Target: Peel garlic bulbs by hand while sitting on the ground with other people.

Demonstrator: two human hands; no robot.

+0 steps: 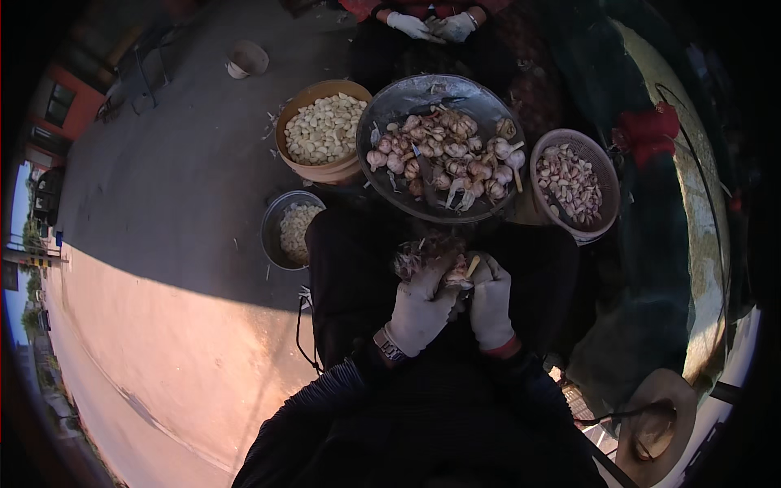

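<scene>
My left hand (421,311), in a white work glove with a metal-band watch at the wrist, grips one side of a garlic bulb (457,274) above my lap. My right hand (491,296), gloved too, holds the bulb's other side by its pale stem. Garlic skins lie just beyond my left fingers. Past my knees stands a wide metal basin (379,177) of whole garlic bulbs, with a knife (423,168) lying among them. Peeled cloves fill a round tub (317,172) at the left; a smaller metal bowl (268,229) holds more. Unpeeled cloves lie in a pink plastic basket (612,183) at the right.
Across the basin another person sits with gloved hands (432,27) together. A small bucket (247,59) stands on the paved ground at the upper left. Dark green netting (647,244) lies along the right, with red material (653,131) on it. A brimmed hat (659,427) is at the lower right.
</scene>
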